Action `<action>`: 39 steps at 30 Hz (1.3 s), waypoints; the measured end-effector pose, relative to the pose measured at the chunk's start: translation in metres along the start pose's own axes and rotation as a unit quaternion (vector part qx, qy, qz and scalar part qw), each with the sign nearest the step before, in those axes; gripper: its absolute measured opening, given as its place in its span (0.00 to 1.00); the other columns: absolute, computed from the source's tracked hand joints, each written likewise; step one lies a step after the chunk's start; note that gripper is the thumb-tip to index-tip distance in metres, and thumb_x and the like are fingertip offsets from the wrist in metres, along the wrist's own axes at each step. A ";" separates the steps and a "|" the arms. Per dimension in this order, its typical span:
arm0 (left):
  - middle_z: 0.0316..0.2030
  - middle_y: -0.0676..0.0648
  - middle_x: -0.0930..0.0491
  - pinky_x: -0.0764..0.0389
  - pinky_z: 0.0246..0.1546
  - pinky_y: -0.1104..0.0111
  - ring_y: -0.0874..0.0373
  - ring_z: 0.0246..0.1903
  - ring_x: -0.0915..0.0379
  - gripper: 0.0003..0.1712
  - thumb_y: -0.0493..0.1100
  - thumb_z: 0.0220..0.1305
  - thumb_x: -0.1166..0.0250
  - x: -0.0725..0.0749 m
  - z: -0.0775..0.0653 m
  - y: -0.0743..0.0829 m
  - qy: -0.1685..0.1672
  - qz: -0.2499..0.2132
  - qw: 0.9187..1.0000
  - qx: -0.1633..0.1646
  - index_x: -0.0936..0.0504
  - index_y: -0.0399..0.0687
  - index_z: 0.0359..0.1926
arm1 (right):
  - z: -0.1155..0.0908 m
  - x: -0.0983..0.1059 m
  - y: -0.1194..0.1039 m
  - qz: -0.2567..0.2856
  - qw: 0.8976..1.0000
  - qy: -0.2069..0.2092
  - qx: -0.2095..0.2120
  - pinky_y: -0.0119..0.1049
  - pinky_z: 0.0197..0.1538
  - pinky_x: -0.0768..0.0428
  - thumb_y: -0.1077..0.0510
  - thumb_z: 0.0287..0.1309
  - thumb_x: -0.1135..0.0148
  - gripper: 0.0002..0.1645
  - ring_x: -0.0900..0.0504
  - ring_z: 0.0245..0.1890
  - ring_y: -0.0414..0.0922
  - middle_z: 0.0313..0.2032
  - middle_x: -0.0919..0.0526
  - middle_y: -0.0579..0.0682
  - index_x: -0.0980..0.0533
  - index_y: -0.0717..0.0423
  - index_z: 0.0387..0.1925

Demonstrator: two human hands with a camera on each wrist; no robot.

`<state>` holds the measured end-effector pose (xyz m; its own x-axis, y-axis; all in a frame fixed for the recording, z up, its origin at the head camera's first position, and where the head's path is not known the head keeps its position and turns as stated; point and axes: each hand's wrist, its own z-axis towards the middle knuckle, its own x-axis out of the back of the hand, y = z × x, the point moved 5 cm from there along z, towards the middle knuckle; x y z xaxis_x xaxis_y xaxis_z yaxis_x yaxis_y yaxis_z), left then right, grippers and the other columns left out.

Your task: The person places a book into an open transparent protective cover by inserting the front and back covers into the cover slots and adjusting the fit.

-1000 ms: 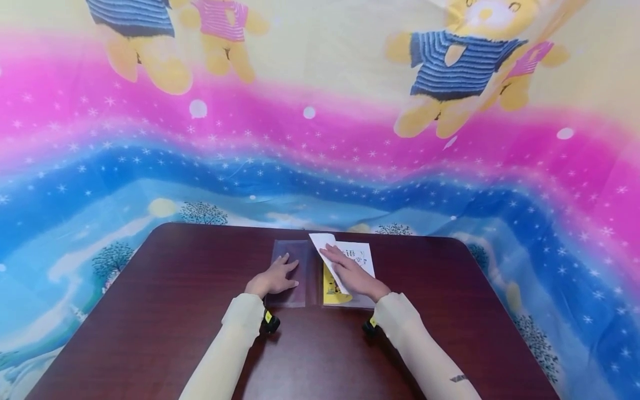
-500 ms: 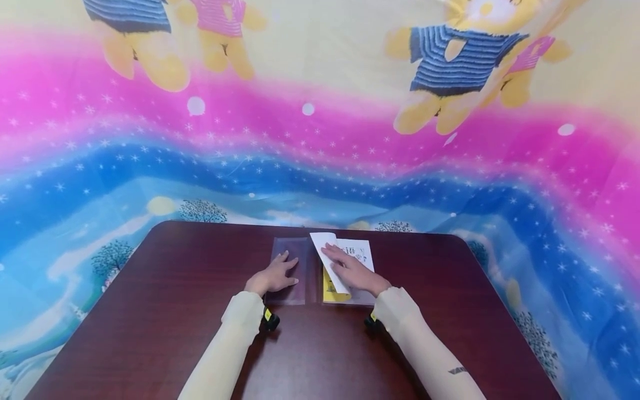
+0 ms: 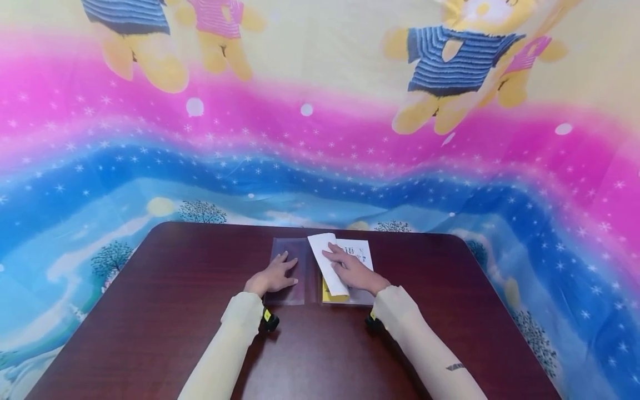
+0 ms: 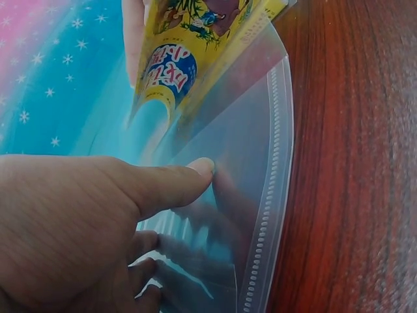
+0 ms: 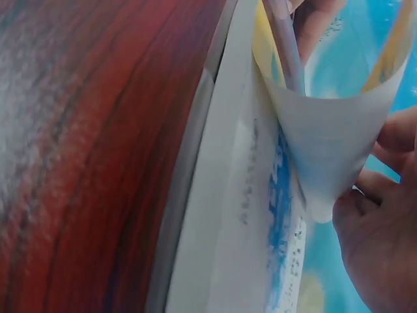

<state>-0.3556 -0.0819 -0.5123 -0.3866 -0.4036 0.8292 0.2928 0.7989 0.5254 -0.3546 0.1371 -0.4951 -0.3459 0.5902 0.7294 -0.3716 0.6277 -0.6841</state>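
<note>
In the head view my left hand (image 3: 274, 276) rests with spread fingers on the left flap of a clear plastic book cover (image 3: 290, 244). The left wrist view shows its thumb (image 4: 176, 184) lying across the see-through sheet. A book (image 3: 359, 248) with white pages lies on the right half of the plastic cover. The book's yellow front cover (image 4: 189, 39) is bent up into a curl, its white inside (image 3: 322, 253) facing upward. My right hand (image 3: 356, 272) touches this white side with its fingers extended. In the right wrist view its fingers reach the curled sheet (image 5: 332, 137).
Under the book is a dark reddish-brown wooden table (image 3: 210, 266) with rounded far corners. Behind its far edge hangs a colourful cloth (image 3: 300, 139) printed with bears and snowflakes. A small black wrist camera (image 3: 270, 320) sits below the left hand, against the sleeve.
The curled front cover leans slightly further left, and less of its yellow side shows. My right fingers have shifted and spread a little on it. The left hand stays in place.
</note>
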 end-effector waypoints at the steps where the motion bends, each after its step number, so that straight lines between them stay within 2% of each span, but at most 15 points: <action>1: 0.79 0.31 0.55 0.46 0.74 0.43 0.34 0.79 0.62 0.37 0.44 0.73 0.37 0.000 0.000 0.000 0.000 -0.002 1.000 0.001 0.38 0.40 0.77 | 0.001 -0.001 0.001 -0.004 1.000 -0.001 0.002 0.57 0.78 0.51 0.56 0.79 0.56 0.29 0.58 0.81 0.54 0.81 0.53 0.51 0.39 0.50 0.77; 9: 0.80 0.32 0.56 0.46 0.74 0.43 0.36 0.79 0.64 0.37 0.45 0.73 0.38 0.001 -0.002 0.000 -0.006 -0.006 1.000 0.005 0.39 0.41 0.77 | 0.005 -0.003 0.000 -0.036 0.999 0.006 0.004 0.57 0.78 0.50 0.50 0.79 0.53 0.30 0.56 0.81 0.54 0.81 0.51 0.51 0.38 0.49 0.77; 17: 0.79 0.31 0.56 0.46 0.75 0.43 0.35 0.79 0.64 0.37 0.44 0.73 0.38 0.004 -0.001 0.001 0.000 -0.006 1.000 0.001 0.39 0.40 0.77 | 0.008 -0.002 -0.006 -0.055 0.998 0.036 0.006 0.56 0.78 0.47 0.51 0.77 0.48 0.31 0.51 0.80 0.56 0.79 0.46 0.57 0.36 0.57 0.75; 24: 0.79 0.32 0.57 0.47 0.75 0.43 0.35 0.79 0.64 0.37 0.46 0.73 0.38 0.002 -0.001 0.000 -0.003 -0.007 1.000 0.006 0.39 0.41 0.77 | 0.010 -0.013 -0.008 -0.080 0.996 0.032 -0.008 0.56 0.78 0.49 0.52 0.77 0.50 0.31 0.52 0.80 0.56 0.79 0.45 0.59 0.36 0.60 0.74; 31: 0.79 0.31 0.57 0.47 0.75 0.42 0.35 0.79 0.64 0.37 0.46 0.73 0.38 0.002 0.000 0.001 -0.002 -0.006 1.000 0.006 0.39 0.40 0.77 | 0.013 -0.016 -0.014 -0.089 0.995 0.042 0.000 0.56 0.78 0.49 0.55 0.76 0.49 0.30 0.51 0.79 0.59 0.77 0.43 0.64 0.34 0.66 0.72; 39: 0.80 0.32 0.57 0.48 0.75 0.42 0.36 0.79 0.64 0.37 0.46 0.74 0.39 0.000 -0.001 0.000 -0.003 -0.013 1.000 0.012 0.40 0.42 0.78 | 0.016 -0.023 -0.014 -0.108 0.993 0.041 -0.016 0.55 0.78 0.50 0.55 0.76 0.49 0.30 0.52 0.80 0.60 0.77 0.44 0.64 0.34 0.66 0.72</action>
<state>-0.3547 -0.0829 -0.5121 -0.3989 -0.4219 0.8142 0.2618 0.7986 0.5420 -0.3549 0.1064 -0.5020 -0.1892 0.4787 0.8573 -0.4010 0.7593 -0.5125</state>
